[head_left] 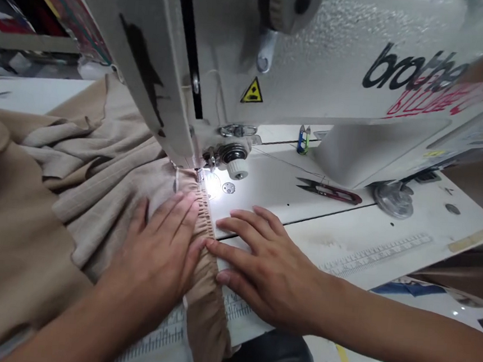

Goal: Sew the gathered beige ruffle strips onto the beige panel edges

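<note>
A tan garment (108, 203) spreads over the left of the sewing table, its gathered edge (203, 273) running up under the presser foot (200, 176) of a white sewing machine (318, 80). My left hand (162, 241) lies on the fabric just in front of the foot, fingers stretched toward it and pressing the cloth down. Just right of the gathers, my right hand (264, 256) rests with fingers spread, a fingertip touching the edge of the cloth beside my left thumb. The machine's lamp lights the needle area.
Thread snips (329, 191) lie on the table below the machine arm. Farther right sits a clear round object (394, 199). A small blue and green item (303, 140) stands behind the snips. Printed ruler scales (379, 252) run along the table's front.
</note>
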Available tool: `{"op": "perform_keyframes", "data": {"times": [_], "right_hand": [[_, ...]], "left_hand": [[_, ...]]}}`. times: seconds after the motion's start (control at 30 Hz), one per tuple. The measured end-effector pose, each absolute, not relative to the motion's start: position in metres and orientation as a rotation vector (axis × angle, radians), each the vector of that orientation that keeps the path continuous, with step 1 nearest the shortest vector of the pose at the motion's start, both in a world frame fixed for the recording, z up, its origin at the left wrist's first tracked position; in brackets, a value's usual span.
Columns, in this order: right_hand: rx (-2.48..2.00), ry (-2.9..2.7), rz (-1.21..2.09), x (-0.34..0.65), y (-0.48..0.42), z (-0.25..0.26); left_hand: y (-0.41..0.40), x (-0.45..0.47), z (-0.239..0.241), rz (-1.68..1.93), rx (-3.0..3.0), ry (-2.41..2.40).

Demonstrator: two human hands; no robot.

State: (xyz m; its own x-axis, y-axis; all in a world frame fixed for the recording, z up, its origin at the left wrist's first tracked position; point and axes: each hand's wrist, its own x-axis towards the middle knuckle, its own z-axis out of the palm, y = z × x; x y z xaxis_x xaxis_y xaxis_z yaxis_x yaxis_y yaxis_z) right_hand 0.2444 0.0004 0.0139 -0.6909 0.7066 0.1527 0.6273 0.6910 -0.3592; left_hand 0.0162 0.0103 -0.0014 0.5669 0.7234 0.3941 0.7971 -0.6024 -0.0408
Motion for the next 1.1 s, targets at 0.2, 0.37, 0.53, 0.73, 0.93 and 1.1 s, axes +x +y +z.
{"op": "perform_keyframes", "data": {"times": [0.2,0.37,0.53,0.73,0.93,1.1], "right_hand": [[-1.089,-2.647,0.376,0.239,0.017,0.015],[-1.117,-2.7,0.376,0.234,0.038,0.017],[-1.119,-2.71,0.365,0.233,0.041,0.017],[-1.07,-2.703,0.285,0.235,0.039,0.014],[-1.071,-2.725,0.183,0.231,0.048,0.016],[-1.143,-2.751,0.16,0.226,0.06,0.015]], "left_hand": [[0.031,0.008,-0.01,-0.45,-2.62,-1.275],[0.054,0.003,-0.007,-0.419,-2.649,-1.377],[0.041,0.008,0.005,-0.484,-2.626,-1.301],[0.018,0.01,0.003,-0.464,-2.652,-1.192],[0.028,0.008,-0.002,-0.436,-2.635,-1.205],[0.048,0.003,-0.004,-0.437,-2.62,-1.22]]}}
